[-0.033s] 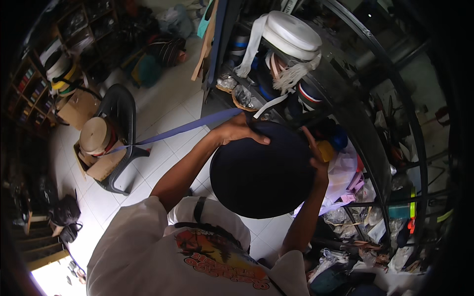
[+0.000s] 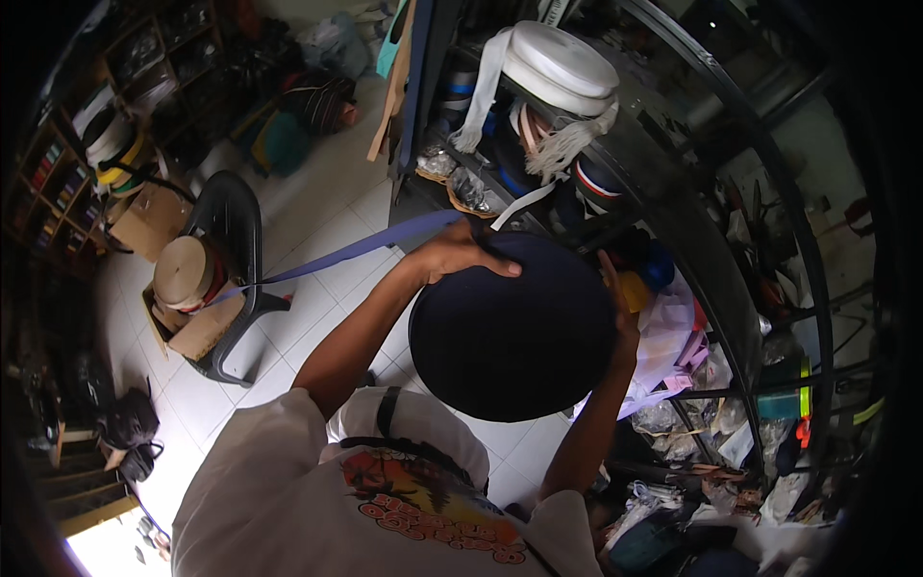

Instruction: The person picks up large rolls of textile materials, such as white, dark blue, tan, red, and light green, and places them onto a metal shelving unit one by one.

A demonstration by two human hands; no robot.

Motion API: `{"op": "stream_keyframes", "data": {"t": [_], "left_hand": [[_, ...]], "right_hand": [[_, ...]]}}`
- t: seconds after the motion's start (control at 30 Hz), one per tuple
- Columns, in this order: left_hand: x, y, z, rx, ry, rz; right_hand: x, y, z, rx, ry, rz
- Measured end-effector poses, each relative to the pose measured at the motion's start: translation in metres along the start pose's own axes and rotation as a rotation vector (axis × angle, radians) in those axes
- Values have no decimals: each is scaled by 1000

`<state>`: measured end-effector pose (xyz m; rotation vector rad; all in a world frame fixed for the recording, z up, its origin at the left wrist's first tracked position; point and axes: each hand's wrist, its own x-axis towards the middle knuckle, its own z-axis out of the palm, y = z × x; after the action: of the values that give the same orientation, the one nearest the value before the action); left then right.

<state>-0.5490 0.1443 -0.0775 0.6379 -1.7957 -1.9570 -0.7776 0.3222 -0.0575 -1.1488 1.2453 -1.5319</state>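
A big, flat, dark navy roll of webbing (image 2: 510,337) is held up in front of my body between both hands. My left hand (image 2: 466,255) grips its upper left edge, thumb lying on the flat face and fingers hidden behind. A blue-violet strap (image 2: 356,246) runs from that hand down to the left, toward a cardboard box (image 2: 207,332) on a dark plastic chair (image 2: 252,279). Against the roll's right rim rests my right hand (image 2: 620,308), its fingers pointing up along the edge and partly hidden.
White rolls of strap (image 2: 562,72) lie on a dark shelf to the upper right, above baskets (image 2: 471,192) of small packets. A tan roll (image 2: 187,272) sits in the box. Plastic bags (image 2: 663,337) and clutter fill the right side, behind dark metal bars (image 2: 798,231).
My right hand has shifted slightly along the rim, its fingers now closer to the roll. The roll has turned or tilted a little; the left hand keeps its grip.
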Motion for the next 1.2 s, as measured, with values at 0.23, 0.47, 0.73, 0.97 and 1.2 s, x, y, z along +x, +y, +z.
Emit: {"op": "stream_keyframes", "data": {"t": [0.23,0.47,0.73,0.97,1.2], "left_hand": [[2,5,25,-550,365,-93],[4,-10,35,-537,493,-26],[2,-7,7,-527,277,-72],[14,12,9,-65,-47,-235],[20,-9,0,-268,-73,-187]], "right_hand": [[-91,149,2,698,575,-219],[-48,78,49,251,781,-267],[-43,46,-5,281,478,30],[-46,31,-26,6,198,156],[-44,18,-6,441,184,99]]}}
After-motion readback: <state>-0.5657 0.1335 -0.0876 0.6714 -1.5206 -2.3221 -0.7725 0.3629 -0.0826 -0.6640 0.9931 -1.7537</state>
